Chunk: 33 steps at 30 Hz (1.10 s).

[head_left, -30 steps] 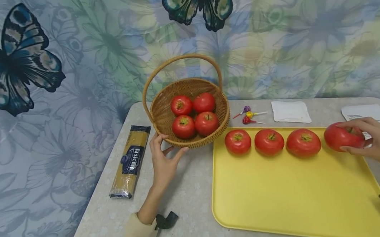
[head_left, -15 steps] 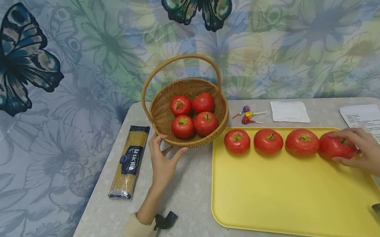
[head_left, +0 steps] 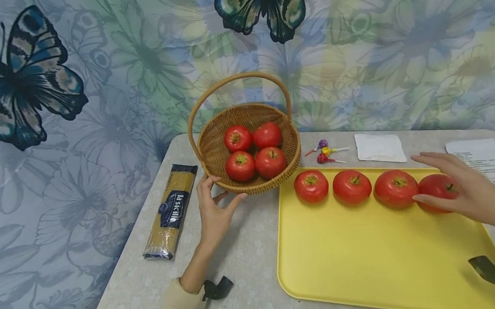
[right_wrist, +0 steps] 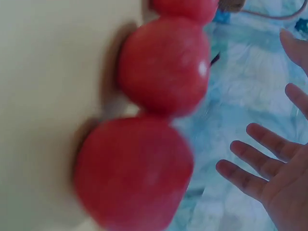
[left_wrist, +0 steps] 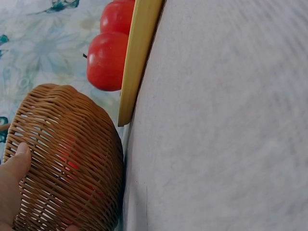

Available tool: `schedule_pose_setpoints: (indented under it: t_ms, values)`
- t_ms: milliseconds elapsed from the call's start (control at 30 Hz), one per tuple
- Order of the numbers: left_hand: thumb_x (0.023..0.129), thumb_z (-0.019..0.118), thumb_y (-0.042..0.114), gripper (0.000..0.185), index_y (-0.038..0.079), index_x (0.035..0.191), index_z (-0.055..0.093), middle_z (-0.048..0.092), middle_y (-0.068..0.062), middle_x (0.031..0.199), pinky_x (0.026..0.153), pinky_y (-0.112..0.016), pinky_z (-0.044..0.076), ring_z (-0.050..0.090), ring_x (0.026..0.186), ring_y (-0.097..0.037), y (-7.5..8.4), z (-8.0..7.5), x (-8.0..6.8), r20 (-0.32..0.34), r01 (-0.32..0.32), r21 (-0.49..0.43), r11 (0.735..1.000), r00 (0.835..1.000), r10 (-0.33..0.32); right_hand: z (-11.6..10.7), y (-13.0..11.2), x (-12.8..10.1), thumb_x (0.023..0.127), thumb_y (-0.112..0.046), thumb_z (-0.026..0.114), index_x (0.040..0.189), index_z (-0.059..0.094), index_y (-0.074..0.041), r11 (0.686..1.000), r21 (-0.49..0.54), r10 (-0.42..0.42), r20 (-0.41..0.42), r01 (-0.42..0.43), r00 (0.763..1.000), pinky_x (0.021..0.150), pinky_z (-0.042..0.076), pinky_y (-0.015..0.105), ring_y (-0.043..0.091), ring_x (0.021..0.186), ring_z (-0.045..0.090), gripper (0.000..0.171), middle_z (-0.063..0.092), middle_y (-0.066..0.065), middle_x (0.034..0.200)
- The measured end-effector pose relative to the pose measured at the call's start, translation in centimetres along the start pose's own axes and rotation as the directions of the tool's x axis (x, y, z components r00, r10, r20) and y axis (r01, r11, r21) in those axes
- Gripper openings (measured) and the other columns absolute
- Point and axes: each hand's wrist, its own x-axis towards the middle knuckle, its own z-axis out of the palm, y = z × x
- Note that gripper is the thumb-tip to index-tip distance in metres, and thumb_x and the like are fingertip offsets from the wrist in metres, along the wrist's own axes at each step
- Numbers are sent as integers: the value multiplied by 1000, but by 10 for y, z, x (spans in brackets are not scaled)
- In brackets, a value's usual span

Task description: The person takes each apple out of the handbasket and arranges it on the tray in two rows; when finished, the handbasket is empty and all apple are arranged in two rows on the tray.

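Observation:
A wicker basket (head_left: 213, 147) with a hoop handle holds several red tomatoes (head_left: 240, 166). My left hand (head_left: 214, 212) grips its near wall, thumb on the rim and fingers under the side. The left wrist view shows my thumb (left_wrist: 14, 163) on the basket's weave (left_wrist: 67, 159). Several tomatoes stand in a row along the far side of a yellow tray (head_left: 362, 251). My right hand (head_left: 468, 192) hovers with fingers spread over the rightmost tomato (head_left: 436, 185) and holds nothing. In the right wrist view, the spread fingers (right_wrist: 260, 163) are clear of the blurred tomato (right_wrist: 134, 173).
A packet of spaghetti (head_left: 170, 210) lies left of the basket near the table's left edge. Three lollipops (head_left: 325, 151), a white napkin (head_left: 379, 147) and a printed sheet (head_left: 483, 158) lie behind the tray. A butterfly-print cloth hangs behind the table.
My right hand brought a tomato down onto the tray at the right end of the row, let go and spread its fingers. My left hand stayed on the basket.

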Motion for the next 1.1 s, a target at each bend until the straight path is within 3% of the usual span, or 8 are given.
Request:
schedule_pose_setpoints:
  t_ms: [67, 167, 233, 333, 433, 667, 900, 1100]
  values:
    - [76, 83, 5, 67, -8, 126, 40, 28, -23, 147, 91, -57, 54, 35, 136, -34, 1, 1, 0, 2, 3, 2, 1000, 1000, -3, 5, -14, 15, 57, 3, 90, 142, 50, -12, 997, 54, -46, -1, 46, 999, 120, 26, 23, -13, 133, 27, 96, 42, -11, 144]
    - [75, 84, 5, 67, -9, 124, 41, 29, -23, 146, 90, -57, 54, 35, 136, -32, 2, 0, -1, -5, 3, 7, 1000, 1000, -3, 14, -39, 42, 60, 2, 90, 143, 49, -15, 989, 110, -98, 35, 94, 995, 98, 27, -5, -13, 129, 32, 94, 43, -13, 142]
    - [75, 84, 4, 65, -8, 123, 41, 30, -24, 146, 90, -57, 55, 36, 136, -31, 2, 0, 0, -6, -4, 10, 1000, 1000, 4, 22, -56, 60, 66, -3, 89, 144, 48, -18, 985, 144, -108, 74, 96, 991, 102, 34, 2, -8, 130, 35, 89, 45, -7, 143]
    - [75, 84, 3, 64, -8, 122, 42, 30, -25, 145, 89, -57, 55, 37, 135, -32, 2, -1, 0, -11, -18, 12, 1000, 1000, 18, 36, -77, 90, 74, -14, 87, 145, 46, -21, 979, 173, -128, 130, 105, 983, 108, 45, 29, 6, 135, 38, 82, 45, 0, 146]
    - [75, 84, 3, 64, -9, 121, 42, 30, -26, 145, 88, -57, 55, 37, 135, -33, 1, -1, 0, -14, -29, 13, 1000, 999, 29, 53, -93, 119, 78, -24, 84, 143, 49, -21, 967, 212, -178, 160, 142, 971, 105, 44, 56, 21, 136, 39, 74, 45, 2, 146]
    - [74, 84, 3, 65, -11, 121, 42, 29, -26, 146, 89, -58, 55, 35, 136, -35, 1, 1, -2, -16, -27, 6, 1000, 1000, 27, 87, -121, 175, 84, -30, 79, 142, 50, -23, 912, 358, -291, 213, 202, 933, 101, 48, 46, 21, 130, 46, 65, 47, 0, 145]
    - [73, 85, 5, 65, -6, 121, 43, 28, -26, 148, 90, -58, 54, 34, 138, -40, 0, 0, -4, -12, -14, 23, 1000, 1000, 14, 116, -137, 218, 83, -42, 77, 137, 54, -23, 936, 261, -321, 367, 235, 873, 103, 47, 50, 29, 125, 51, 61, 51, 6, 136]
    - [73, 86, 6, 65, -7, 121, 44, 27, -26, 149, 89, -57, 55, 34, 138, -43, 0, -2, -2, -8, -10, 35, 999, 1000, 10, 131, -141, 239, 82, -35, 80, 132, 57, -17, 953, 181, -302, 505, 243, 808, 98, 48, 49, 30, 112, 54, 58, 51, 13, 127]
